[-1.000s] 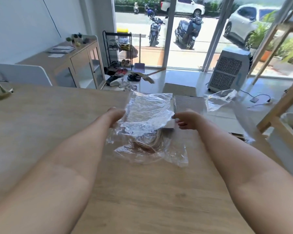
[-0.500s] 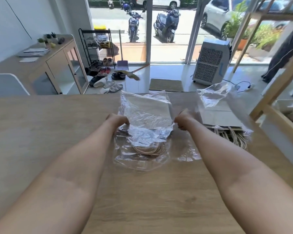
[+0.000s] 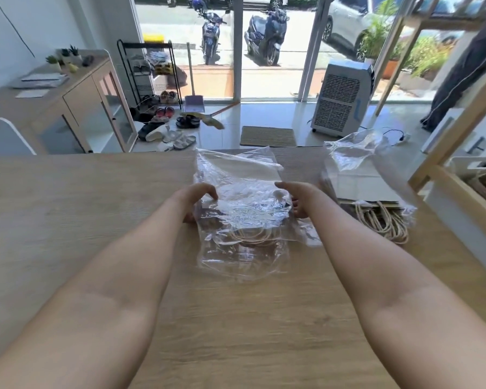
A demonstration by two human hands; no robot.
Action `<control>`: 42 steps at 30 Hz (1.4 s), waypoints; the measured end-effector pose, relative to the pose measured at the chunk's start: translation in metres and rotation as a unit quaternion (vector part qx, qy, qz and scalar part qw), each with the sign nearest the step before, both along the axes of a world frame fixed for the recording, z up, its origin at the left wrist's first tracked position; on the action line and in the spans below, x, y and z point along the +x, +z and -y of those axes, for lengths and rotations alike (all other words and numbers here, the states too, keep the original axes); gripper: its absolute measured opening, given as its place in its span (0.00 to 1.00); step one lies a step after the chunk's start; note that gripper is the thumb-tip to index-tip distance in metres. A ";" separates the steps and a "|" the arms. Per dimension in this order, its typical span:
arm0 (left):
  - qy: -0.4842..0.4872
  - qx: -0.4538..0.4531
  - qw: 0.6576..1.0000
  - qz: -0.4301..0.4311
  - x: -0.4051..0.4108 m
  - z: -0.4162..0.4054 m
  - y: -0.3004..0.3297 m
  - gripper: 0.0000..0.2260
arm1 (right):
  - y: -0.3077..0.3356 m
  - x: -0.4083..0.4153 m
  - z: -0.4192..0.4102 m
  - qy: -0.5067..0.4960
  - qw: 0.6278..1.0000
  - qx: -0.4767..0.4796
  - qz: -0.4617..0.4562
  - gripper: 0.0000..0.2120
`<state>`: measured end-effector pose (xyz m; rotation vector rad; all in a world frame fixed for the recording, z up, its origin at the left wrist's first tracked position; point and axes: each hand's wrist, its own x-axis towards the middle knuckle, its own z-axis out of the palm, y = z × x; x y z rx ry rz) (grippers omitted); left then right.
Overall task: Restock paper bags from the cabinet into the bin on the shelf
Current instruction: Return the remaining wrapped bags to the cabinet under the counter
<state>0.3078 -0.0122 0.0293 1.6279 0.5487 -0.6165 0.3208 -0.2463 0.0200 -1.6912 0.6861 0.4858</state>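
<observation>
A pack of paper bags [image 3: 242, 203] lies flat on the wooden desk [image 3: 82, 209], near the middle of its far edge. The pack is wrapped in a clear plastic wrapper [image 3: 244, 256]. Its long side runs from the far edge toward the person, and the rope handles [image 3: 256, 234] point toward the person. The loose open end of the wrapper is on the near side too. The pack sits right between the two hands. The left hand [image 3: 198, 196] is at the pack's left side, with its fingers curled and touching the plastic. The right hand [image 3: 300, 199] is at the pack's right side, with its fingers bent down on the plastic there. Both hands look about as near to the pack as each other. I cannot tell if the fingers are pinching the plastic or just resting on it. Both arms reach straight out over the desk with the wrists low. I think the next job is to get the bags out of the wrapper, and they would slide out toward the person. Another pack of bags [image 3: 368, 186] lies at the far right corner of the desk, in its own plastic. The white bin [image 3: 477, 165] sits on the wooden shelf [image 3: 460, 192] past the right edge of the desk, well apart from the hands.
</observation>
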 end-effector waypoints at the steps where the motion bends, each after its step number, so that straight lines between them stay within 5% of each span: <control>1: -0.001 -0.001 1.000 -0.007 0.001 -0.003 -0.002 0.30 | 0.002 -0.002 0.002 -0.007 1.000 0.001 -0.006 0.18; 9: 0.013 -0.024 1.000 -0.002 -0.024 0.007 0.007 0.14 | 0.016 -0.026 -0.009 -0.028 0.996 0.081 -0.039 0.12; 11: 0.025 -0.038 0.999 0.002 -0.034 0.009 0.010 0.15 | 0.019 -0.033 -0.011 -0.011 0.997 0.079 -0.026 0.21; 14: 0.050 -0.054 0.997 0.018 -0.055 0.010 0.015 0.18 | 0.018 -0.045 -0.009 0.000 0.994 0.107 0.002 0.02; 16: 0.065 -0.055 0.996 0.036 -0.068 0.010 0.016 0.19 | 0.018 -0.057 -0.007 0.000 0.993 0.114 0.019 0.09; 19: 0.095 -0.067 0.991 0.073 -0.102 0.016 0.019 0.03 | 0.017 -0.079 -0.004 0.044 0.990 0.131 0.041 0.09; 26: 0.191 -0.070 0.974 0.095 -0.212 0.027 0.018 0.08 | 0.022 -0.153 -0.005 0.143 0.979 0.131 0.065 0.11; 31: 0.266 -0.063 0.956 0.103 -0.289 0.015 0.023 0.02 | 0.031 -0.205 -0.025 0.202 0.969 0.132 0.052 0.09; 42: 0.470 -0.068 0.873 0.113 -0.473 -0.063 0.014 0.07 | 0.037 -0.324 -0.155 0.382 0.906 0.184 0.008 0.07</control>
